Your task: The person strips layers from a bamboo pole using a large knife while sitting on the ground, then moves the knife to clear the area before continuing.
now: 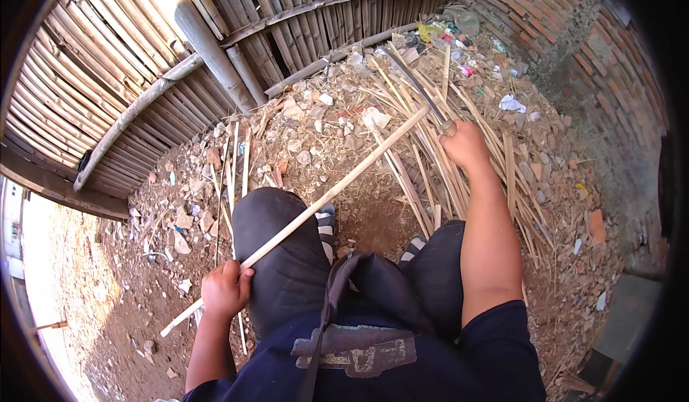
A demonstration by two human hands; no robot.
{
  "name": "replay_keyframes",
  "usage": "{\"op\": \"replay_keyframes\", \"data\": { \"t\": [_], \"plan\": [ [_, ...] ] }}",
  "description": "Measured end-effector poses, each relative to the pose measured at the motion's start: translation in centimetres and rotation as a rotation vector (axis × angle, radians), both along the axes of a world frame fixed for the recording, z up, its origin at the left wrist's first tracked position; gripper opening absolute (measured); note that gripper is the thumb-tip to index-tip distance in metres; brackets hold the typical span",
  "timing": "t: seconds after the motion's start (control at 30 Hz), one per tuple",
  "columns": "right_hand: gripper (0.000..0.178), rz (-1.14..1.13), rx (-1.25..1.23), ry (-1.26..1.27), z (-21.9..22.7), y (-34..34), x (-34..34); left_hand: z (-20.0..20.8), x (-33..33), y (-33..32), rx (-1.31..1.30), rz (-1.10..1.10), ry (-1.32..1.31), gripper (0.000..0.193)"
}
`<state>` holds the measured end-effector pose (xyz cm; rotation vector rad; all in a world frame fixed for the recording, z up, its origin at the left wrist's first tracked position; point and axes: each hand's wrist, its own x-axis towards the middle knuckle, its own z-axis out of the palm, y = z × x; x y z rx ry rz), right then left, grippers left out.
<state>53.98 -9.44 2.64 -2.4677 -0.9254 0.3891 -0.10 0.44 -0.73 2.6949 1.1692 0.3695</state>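
Note:
My left hand (225,289) is closed round a long, pale strip of split bamboo (330,195), near its lower left end. The strip slants up across my left knee, and its far end reaches the blade held on the right. In my right hand (463,146) is the handle of a machete (413,79) with a long, dark, slightly curved blade, pointing up and to the left. The blade lies by the strip's far end; whether it touches cannot be made out. Beneath and beside the machete lies a loose pile of bamboo strips (453,187).
Several more thin strips (235,158) lie left of my knee. A bamboo fence (136,50) with a thick post stands at the back left, and a brick wall (538,15) at the right. Stones and litter (459,43) cover the dirt ground. A grey slab (626,316) sits at the lower right.

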Motion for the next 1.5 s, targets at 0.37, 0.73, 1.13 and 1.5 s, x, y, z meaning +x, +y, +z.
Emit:
{"op": "replay_keyframes", "data": {
  "t": [0.37,0.73,1.13,1.5],
  "plan": [
    [0.033,-0.015,0.263,-0.080,1.3,0.4,-3.1,1.9,-0.4,-1.3,-0.231,0.018,-0.091,0.012],
    [0.030,0.614,-0.026,-0.131,0.8,2.3,-9.1,1.6,-0.3,-3.3,-0.157,0.097,-0.081,0.015],
    [0.032,0.570,-0.011,-0.099,1.5,2.1,-9.6,3.3,0.0,-3.1,-0.460,0.263,-0.163,0.026],
    [0.028,0.647,0.070,-0.139,-0.5,2.6,-10.3,2.4,0.2,-2.6,-0.326,0.142,0.015,0.029]
  ]
}}
